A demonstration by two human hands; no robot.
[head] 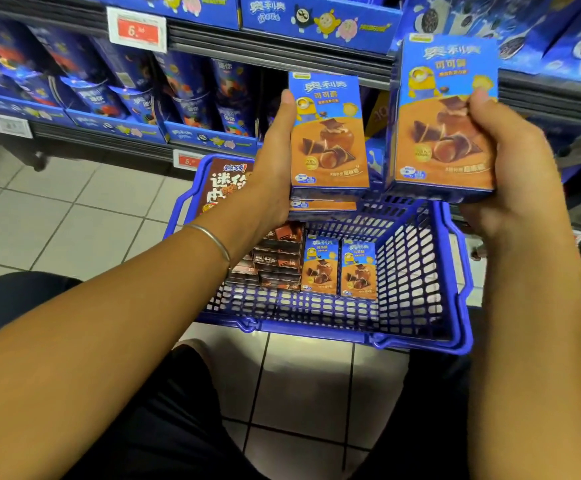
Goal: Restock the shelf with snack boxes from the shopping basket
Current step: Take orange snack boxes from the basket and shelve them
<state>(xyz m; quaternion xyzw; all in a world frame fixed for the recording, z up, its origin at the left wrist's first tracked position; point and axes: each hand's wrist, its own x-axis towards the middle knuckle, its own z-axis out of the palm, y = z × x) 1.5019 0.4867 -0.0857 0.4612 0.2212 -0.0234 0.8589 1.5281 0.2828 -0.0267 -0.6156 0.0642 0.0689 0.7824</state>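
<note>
The left box [329, 140], orange and blue, stands upright in the left hand [275, 157]. The thumb is curled onto its front left edge and the other fingers are hidden behind it. The edge of a second box [322, 205] shows just under the first, in the same grip. The right box [445, 126] is held upright in the right hand [511, 161], with the thumb pressed on its front right edge. Below the fingers of both hands sits the blue basket [317, 327] on the tiled floor [74, 202]. It holds two matching boxes [319, 265] beside a stack of brown boxes [278, 258]. Beyond the fingertips runs the shelf [275, 46], with a price tag [137, 29] to the left. A bangle [213, 237] circles the left wrist.
</note>
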